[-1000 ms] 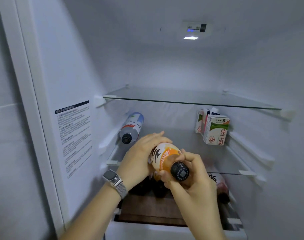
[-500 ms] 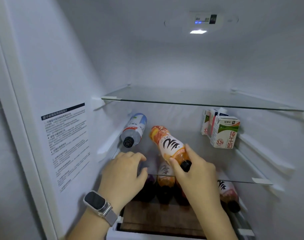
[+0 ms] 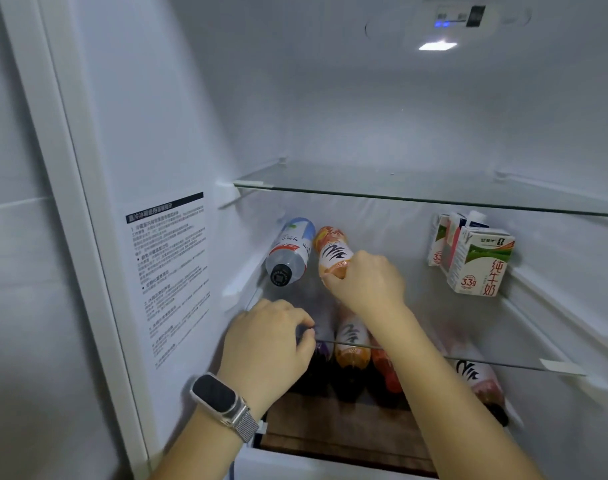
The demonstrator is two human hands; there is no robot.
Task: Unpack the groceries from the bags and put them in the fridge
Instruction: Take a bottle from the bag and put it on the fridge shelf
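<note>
Pushed deeper — orange bottle (image 3: 332, 252) now touches water bottle (image 3: 290, 251), right hand (image 3: 366, 284) gripping.

**Legible markings inside the fridge**

The nearest milk carton (image 3: 479, 264) carries the red vertical characters "纯牛奶" on its front and, in a red ring at the lower left, "3.3g". The carton behind it (image 3: 436, 244) shows a partial red "3.3". The wall sticker (image 3: 167, 268) bears a black header bar and columns of Chinese print, too small to read.
</note>
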